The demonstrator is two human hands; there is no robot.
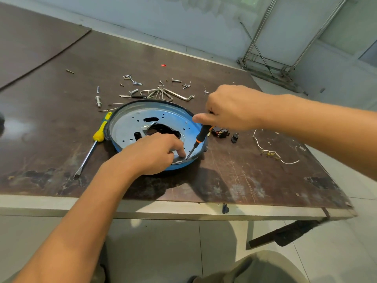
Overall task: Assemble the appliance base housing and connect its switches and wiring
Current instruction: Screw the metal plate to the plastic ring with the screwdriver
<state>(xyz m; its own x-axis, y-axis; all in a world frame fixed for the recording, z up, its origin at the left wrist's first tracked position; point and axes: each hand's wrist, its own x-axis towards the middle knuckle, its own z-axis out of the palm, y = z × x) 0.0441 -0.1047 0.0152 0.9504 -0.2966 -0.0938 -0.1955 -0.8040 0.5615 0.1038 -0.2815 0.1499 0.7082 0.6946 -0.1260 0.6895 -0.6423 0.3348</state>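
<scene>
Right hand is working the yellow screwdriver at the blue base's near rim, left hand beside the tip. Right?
No. The right hand holds the black-and-orange screwdriver; the yellow screwdriver lies on the table. Head view shows it; rest holds.

Can't make out what's under the screwdriver [201, 136] tip, too tiny right beside the fingertips [182, 155] of the left hand [155, 152]. Can't see the handle top either, buried inside the fingers [204, 119] of the right hand [230, 108].

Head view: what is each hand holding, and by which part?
Right hand grips the black-and-orange screwdriver by its handle's top. Left hand: fingertips touch the metal plate beside the tip; whether they pinch anything cannot be told.
</scene>
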